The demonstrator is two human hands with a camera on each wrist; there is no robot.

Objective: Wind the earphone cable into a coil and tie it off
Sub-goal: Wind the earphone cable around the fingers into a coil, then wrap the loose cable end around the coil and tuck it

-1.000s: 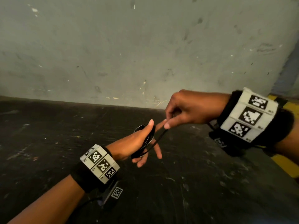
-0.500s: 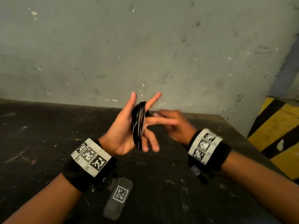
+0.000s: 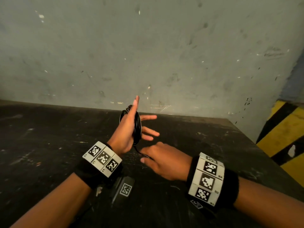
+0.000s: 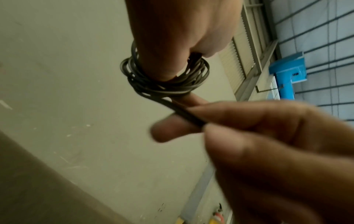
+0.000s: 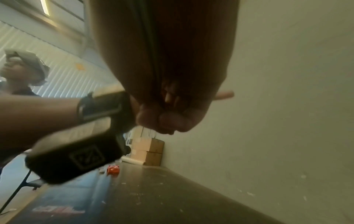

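The black earphone cable [image 3: 137, 127] is wound in several loops round my raised left hand [image 3: 125, 134], whose thumb and fingers stand straight and spread. In the left wrist view the coil [image 4: 164, 84] circles the hand just below the thumb. A free strand [image 3: 139, 152] runs down from the coil to my right hand [image 3: 162, 160], which sits just below and nearer me. The right thumb and fingertips [image 4: 239, 119] pinch this strand [image 4: 184, 112] taut. The earbuds and the plug are hidden.
Both hands hover above a dark, scuffed tabletop [image 3: 49, 145] set against a grey wall [image 3: 148, 46]. A yellow-and-black striped surface [image 3: 283, 129] stands at the right. Cardboard boxes [image 5: 147, 150] and a red can [image 5: 113, 169] lie at the table's far end.
My right hand has come from behind the left fingers down to below the left hand, carrying the free strand round. The left hand stays raised with the coil on it.
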